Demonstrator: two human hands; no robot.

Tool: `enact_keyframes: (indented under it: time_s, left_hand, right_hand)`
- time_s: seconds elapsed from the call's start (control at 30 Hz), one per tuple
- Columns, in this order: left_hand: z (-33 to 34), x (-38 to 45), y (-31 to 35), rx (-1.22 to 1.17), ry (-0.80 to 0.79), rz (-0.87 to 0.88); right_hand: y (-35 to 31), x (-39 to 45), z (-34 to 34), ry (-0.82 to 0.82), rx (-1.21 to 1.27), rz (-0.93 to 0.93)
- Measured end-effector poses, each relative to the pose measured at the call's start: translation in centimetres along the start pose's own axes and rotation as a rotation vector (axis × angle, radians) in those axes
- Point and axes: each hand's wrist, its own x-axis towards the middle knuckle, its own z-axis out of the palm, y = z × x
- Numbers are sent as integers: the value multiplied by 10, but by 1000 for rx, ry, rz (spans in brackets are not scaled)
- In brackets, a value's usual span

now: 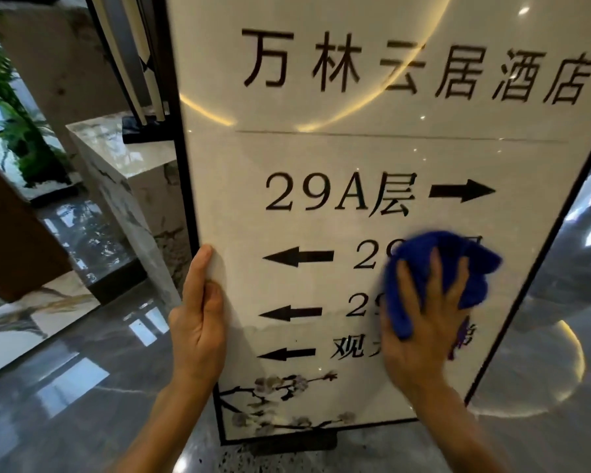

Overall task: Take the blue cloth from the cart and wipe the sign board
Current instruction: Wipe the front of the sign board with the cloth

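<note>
A tall white sign board [338,148] with a thin black frame, black characters and arrows fills the middle of the head view. My left hand [200,319] grips its left edge, thumb on the front face. My right hand [423,329] presses a crumpled blue cloth [437,268] flat against the lower right of the board, covering part of the lettering. The cloth bulges out above and to the right of my fingers. The cart is out of view.
A marble counter [116,172] stands close behind the board on the left, with a green plant [17,131] beyond it. Glossy grey stone floor [82,404] surrounds the board's dark base [287,445]. A black-framed object [130,56] leans behind the board's top left.
</note>
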Motion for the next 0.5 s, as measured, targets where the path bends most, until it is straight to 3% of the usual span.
enact_keyframes:
  time_s: [0.17,0.33,0.4,0.5]
  left_hand:
    - [0,-5,-6,-31,-1,36]
    - [-1,-5,-2,-69,-29,17]
    - [-2,-7,-4,-76,-26,17]
    - [0,-18,-9,-44,-19,1]
  right_hand:
    - [-85,-79,50,-222,-56,-351]
    - [-78,-127,60,-414,-77,-682]
    - [-56,-125,49,-428,-72,-745]
    - [-14,-98,27,-337,-89,-647]
